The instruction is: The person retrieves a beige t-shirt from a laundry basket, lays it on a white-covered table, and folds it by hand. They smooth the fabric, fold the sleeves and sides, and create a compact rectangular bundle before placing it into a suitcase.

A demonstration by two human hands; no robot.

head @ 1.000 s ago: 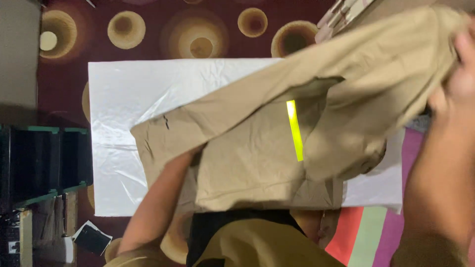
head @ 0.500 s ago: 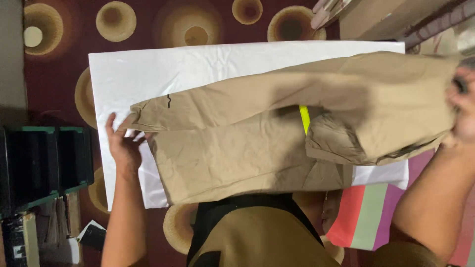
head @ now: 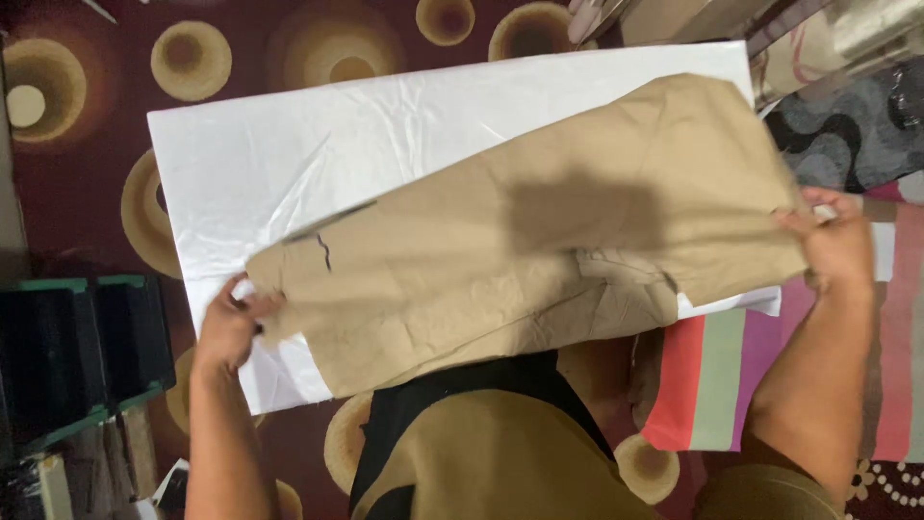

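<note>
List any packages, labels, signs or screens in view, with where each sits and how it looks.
None can be made out. Only a tan garment held by the left hand and right hand over a white sheet on the patterned carpet.

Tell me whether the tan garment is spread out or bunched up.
Spread out: the tan garment is stretched between the left hand and right hand.

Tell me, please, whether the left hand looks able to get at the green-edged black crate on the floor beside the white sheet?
Probably yes, but not right now: the left hand is pinching a corner of the tan cloth garment. The green-edged black crate sits just beyond that hand, with nothing between them, so letting go first should leave the way free.
</note>
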